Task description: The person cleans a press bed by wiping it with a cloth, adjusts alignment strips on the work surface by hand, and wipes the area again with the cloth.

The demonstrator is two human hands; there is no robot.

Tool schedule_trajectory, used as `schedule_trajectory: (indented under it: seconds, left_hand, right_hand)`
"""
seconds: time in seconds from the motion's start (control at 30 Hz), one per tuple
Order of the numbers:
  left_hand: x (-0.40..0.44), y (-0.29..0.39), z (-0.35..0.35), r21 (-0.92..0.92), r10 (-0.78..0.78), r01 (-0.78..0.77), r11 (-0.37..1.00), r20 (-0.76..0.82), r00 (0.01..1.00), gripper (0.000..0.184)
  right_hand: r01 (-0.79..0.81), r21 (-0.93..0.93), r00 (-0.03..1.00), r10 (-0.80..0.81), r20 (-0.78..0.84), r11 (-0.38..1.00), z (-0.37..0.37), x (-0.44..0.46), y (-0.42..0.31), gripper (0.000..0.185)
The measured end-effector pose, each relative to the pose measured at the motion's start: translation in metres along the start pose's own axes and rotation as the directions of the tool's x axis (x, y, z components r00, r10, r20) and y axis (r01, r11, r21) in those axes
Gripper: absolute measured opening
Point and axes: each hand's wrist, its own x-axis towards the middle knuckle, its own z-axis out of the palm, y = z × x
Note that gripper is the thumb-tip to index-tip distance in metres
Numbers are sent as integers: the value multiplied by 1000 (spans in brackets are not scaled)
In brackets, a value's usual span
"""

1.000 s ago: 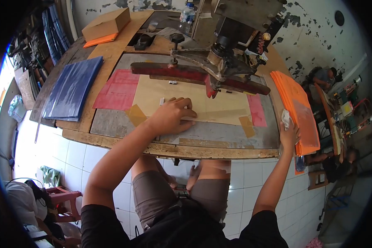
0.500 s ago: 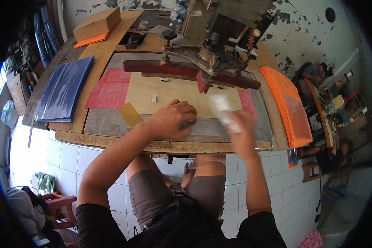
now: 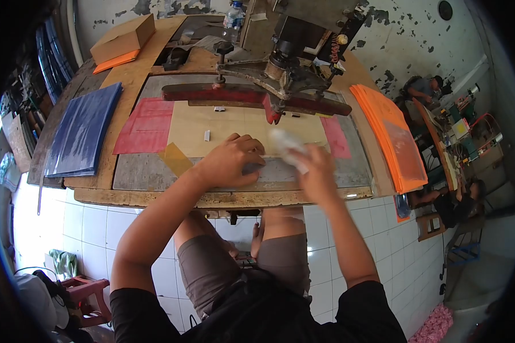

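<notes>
My right hand (image 3: 316, 171) grips a blurred white object (image 3: 289, 150), long and rounded, above the near edge of a pale yellow sheet (image 3: 240, 128). Its exact kind cannot be made out. My left hand (image 3: 234, 160) rests at the same edge with its fingers curled; what lies beneath them, if anything, is hidden. A small white piece (image 3: 207, 135) lies on the sheet, and another small piece (image 3: 219, 108) sits farther back. Red sheets (image 3: 146, 126) show at both ends of the yellow one. Over its far part hangs the red-edged bar (image 3: 220, 94) of a press.
Blue plastic folders (image 3: 86, 131) lie at the left of the worktable and orange ones (image 3: 389, 137) at the right. A cardboard box (image 3: 123, 40) and a water bottle (image 3: 233, 22) stand at the back. Other people sit at the far right, near another bench (image 3: 438, 140).
My right hand has moved left with the white object, closer to my left hand. The left hand stays in place on the sheet's near edge. The whole view has shifted slightly.
</notes>
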Motion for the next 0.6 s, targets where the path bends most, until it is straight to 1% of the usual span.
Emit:
schedule_trajectory:
  seconds: [0.03, 0.13, 0.17, 0.23, 0.27, 0.3, 0.4, 0.43, 0.5, 0.6]
  left_hand:
    - [0, 2, -1, 3, -6, 6, 1000, 0, 1000, 25]
    - [-1, 2, -1, 4, -18, 18, 1000, -9, 1000, 28]
    - [-2, 2, 0, 0, -22, 22, 1000, -16, 1000, 30]
    - [-3, 1, 0, 11, -22, 22, 1000, 2, 1000, 32]
    - [-2, 0, -1, 17, -20, 20, 1000, 8, 1000, 33]
    - [-2, 0, -1, 14, -16, 16, 1000, 8, 1000, 33]
    - [-1, 1, -1, 7, -21, 21, 1000, 4, 1000, 32]
    - [-1, 3, -2, 6, -30, 30, 1000, 3, 1000, 32]
    - [0, 5, -4, 12, -52, 52, 999, 8, 999, 32]
    - [-1, 5, -7, 30, -57, 57, 998, 20, 998, 33]
  right_hand:
    - [141, -24, 990, -141, -6, 990, 5, -6, -25, 55]
    - [63, 83, 995, -69, 66, 995, -3, 3, -34, 63]
    - [36, 112, 998, -42, 47, 993, -2, 6, -12, 68]
    - [-99, -76, 994, 95, -58, 992, 5, 8, 48, 63]
    - [-221, -135, 974, 210, -88, 966, 3, 6, 75, 61]
    - [-336, -190, 940, 317, -125, 922, -6, 8, 83, 59]
    - [-360, -280, 932, 330, -149, 890, -2, 3, 78, 61]
    - [-278, -116, 960, 271, -76, 953, -2, 5, 57, 63]
    - [-16, 24, 1000, 16, -12, 1000, 5, -4, -6, 68]
    - [112, 148, 992, -120, 45, 983, -1, -4, -40, 69]
